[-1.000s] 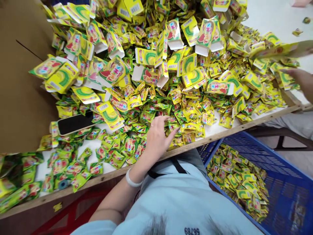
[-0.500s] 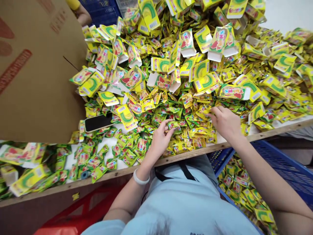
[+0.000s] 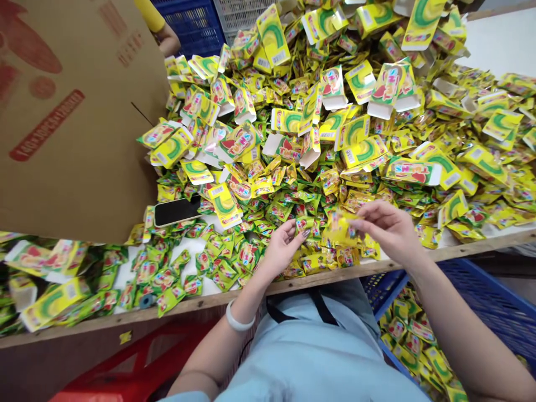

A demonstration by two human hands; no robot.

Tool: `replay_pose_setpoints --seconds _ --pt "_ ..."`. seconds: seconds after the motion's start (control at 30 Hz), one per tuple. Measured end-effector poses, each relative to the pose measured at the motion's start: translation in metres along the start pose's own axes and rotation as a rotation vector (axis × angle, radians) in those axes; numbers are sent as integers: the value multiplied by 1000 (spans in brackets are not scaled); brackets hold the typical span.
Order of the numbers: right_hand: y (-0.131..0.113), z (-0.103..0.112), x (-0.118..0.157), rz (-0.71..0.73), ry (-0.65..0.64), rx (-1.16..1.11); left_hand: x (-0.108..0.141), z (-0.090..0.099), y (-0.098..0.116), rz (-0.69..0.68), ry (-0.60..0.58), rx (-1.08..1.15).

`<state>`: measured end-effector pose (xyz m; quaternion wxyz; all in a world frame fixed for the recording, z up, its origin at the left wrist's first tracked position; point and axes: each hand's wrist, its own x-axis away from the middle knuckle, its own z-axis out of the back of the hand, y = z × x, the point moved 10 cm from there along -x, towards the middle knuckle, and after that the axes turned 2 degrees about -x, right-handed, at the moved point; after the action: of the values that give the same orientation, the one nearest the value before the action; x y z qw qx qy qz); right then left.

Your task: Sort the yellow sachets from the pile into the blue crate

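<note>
Between the thumb and fingers of my left hand [image 3: 285,245] is a green candy packet [image 3: 304,225], close above the pile. My right hand [image 3: 387,226] pinches a yellow candy packet [image 3: 338,228], blurred by motion, just right of the left hand. Around both hands lie heaps of small wrapped candies, green ones [image 3: 247,254] to the left and yellow ones [image 3: 312,261] along the table's front. Behind them, many small yellow-and-green cardboard boxes [image 3: 364,151] rest on the heap, some with open ends.
A large brown carton [image 3: 84,184] stands at left, with a phone [image 3: 176,212] beside it. Below the wooden table edge [image 3: 201,303] are a blue crate [image 3: 494,312] holding boxes and a red plastic stool-like object [image 3: 138,363]. Another person's arm [image 3: 167,40] shows behind the carton.
My right hand has come away from the pile with a yellow packet, toward my left hand. My left hand keeps its green packet. The whole view has shifted slightly.
</note>
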<state>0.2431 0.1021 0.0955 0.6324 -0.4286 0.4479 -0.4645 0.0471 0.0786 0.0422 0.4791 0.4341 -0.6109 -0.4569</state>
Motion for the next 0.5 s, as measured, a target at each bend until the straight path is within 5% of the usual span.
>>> replay_pose_setpoints --seconds 0.13,0.3,0.4,0.5 --pt "-21 -42 1 25 -155 -83 8 -10 -2 29 -55 72" --pt "-26 -43 -2 159 -35 70 9 -8 15 -31 22 -55" --pt "-12 -41 -3 68 32 -122 3 -13 31 -94 41 -128" --pt "-2 -55 -2 -30 -39 -331 -3 -21 53 -237 26 -273"
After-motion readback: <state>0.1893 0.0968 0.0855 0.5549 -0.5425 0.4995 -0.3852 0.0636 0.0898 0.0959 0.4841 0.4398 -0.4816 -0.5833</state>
